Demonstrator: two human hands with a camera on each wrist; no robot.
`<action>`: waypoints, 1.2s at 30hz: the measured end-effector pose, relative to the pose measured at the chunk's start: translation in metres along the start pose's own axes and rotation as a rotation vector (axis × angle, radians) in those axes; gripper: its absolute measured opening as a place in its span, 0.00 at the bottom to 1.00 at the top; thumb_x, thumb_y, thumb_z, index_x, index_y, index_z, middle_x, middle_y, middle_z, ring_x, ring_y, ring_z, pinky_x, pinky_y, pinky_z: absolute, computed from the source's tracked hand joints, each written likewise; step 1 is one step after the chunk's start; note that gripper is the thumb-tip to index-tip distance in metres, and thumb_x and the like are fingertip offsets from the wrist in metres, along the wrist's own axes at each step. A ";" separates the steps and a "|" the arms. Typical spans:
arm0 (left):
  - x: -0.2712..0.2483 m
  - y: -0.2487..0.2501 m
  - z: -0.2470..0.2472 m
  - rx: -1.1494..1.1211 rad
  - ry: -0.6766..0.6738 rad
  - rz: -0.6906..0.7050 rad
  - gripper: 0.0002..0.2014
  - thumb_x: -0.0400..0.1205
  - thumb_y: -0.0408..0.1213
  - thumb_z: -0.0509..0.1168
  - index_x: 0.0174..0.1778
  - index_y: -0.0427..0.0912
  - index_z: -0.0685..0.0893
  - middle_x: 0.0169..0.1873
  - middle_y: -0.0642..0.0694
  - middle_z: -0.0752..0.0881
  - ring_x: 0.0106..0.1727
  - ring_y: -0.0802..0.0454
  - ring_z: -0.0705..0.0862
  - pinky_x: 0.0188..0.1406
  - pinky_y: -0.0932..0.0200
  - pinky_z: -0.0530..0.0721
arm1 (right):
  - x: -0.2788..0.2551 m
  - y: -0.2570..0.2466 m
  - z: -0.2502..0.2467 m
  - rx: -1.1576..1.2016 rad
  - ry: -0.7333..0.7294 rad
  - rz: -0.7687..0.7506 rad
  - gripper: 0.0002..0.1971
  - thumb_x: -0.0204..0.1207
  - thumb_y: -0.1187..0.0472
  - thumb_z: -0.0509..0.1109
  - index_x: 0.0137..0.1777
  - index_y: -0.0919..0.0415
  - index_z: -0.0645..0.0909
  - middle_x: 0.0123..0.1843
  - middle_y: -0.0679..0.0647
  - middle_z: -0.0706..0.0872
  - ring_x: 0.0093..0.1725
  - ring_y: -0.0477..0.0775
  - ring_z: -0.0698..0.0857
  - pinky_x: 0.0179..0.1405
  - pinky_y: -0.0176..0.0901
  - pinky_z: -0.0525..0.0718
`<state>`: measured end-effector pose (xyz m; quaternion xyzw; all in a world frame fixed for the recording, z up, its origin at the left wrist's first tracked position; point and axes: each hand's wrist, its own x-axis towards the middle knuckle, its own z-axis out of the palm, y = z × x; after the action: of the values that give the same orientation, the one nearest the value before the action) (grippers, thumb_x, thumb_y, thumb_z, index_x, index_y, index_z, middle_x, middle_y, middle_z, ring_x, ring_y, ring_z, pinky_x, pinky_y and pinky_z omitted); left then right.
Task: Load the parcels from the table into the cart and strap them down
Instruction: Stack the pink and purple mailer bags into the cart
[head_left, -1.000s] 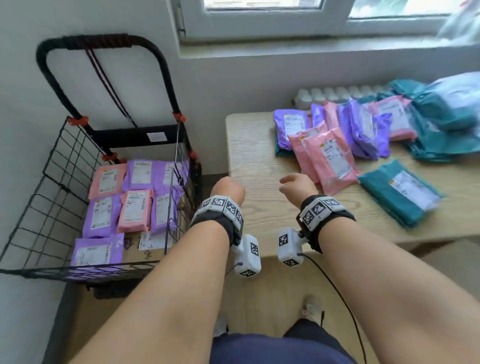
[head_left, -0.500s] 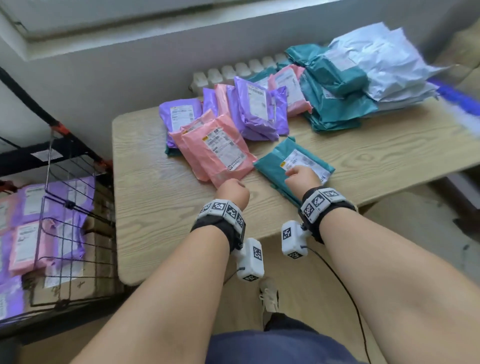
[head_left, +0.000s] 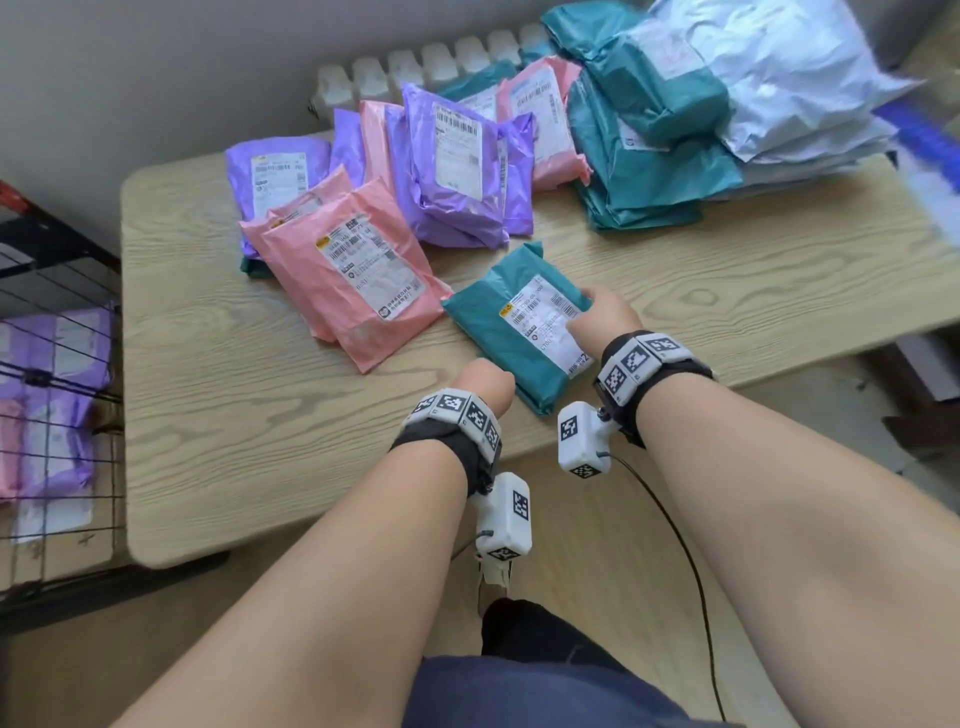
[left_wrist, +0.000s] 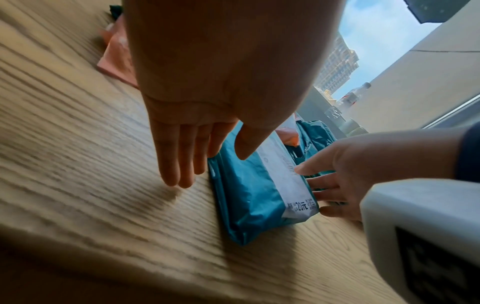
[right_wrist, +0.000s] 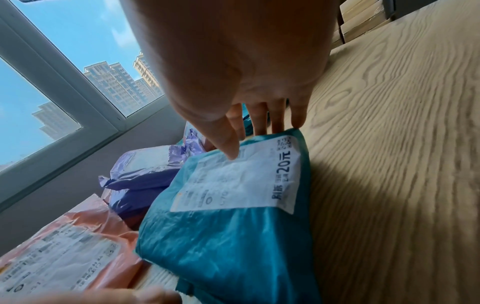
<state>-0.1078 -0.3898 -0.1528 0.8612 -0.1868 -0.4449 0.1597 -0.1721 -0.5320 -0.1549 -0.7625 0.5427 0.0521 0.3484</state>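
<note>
Background stuff I can see from my end: a white ribbed radiator (head_left: 431, 62) runs along the grey wall (head_left: 156, 78) at 12 o'clock. Through the right wrist cam there's a window (right_wrist: 52, 86) with a pale frame at about 10 o'clock, blue sky and a bunch of tall apartment blocks (right_wrist: 122, 82) outside. Left wrist cam catches another tower (left_wrist: 337, 67) at 1 o'clock, and what looks like a clear bottle (left_wrist: 357, 93) on the sill, pretty blurry. Down at 6 o'clock there's tan floor (head_left: 597, 545), a thin black cable (head_left: 685, 561) trailing over it, and a light shoe (head_left: 493, 577).
</note>
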 end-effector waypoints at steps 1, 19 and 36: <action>0.002 0.003 0.002 -0.024 -0.015 -0.019 0.17 0.86 0.30 0.53 0.68 0.30 0.77 0.66 0.35 0.80 0.67 0.39 0.78 0.60 0.53 0.76 | 0.001 0.001 0.002 -0.002 -0.010 -0.004 0.25 0.74 0.65 0.61 0.71 0.50 0.75 0.63 0.56 0.84 0.60 0.61 0.83 0.60 0.51 0.82; -0.008 -0.011 -0.020 -0.728 -0.071 -0.106 0.19 0.84 0.37 0.61 0.69 0.33 0.76 0.56 0.36 0.84 0.45 0.45 0.82 0.46 0.54 0.85 | -0.030 -0.027 -0.001 0.098 0.062 0.066 0.10 0.73 0.64 0.61 0.51 0.61 0.81 0.46 0.58 0.84 0.46 0.61 0.82 0.44 0.48 0.82; -0.073 -0.299 -0.231 -1.091 0.419 -0.184 0.27 0.65 0.44 0.72 0.59 0.36 0.84 0.53 0.41 0.89 0.52 0.43 0.88 0.56 0.45 0.87 | -0.197 -0.294 0.193 0.068 -0.165 -0.401 0.06 0.69 0.60 0.67 0.44 0.56 0.82 0.46 0.56 0.88 0.47 0.58 0.87 0.53 0.53 0.87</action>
<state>0.0980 -0.0682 -0.1049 0.7368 0.1799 -0.3092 0.5737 0.0600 -0.2129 -0.0700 -0.8361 0.3512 0.0257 0.4206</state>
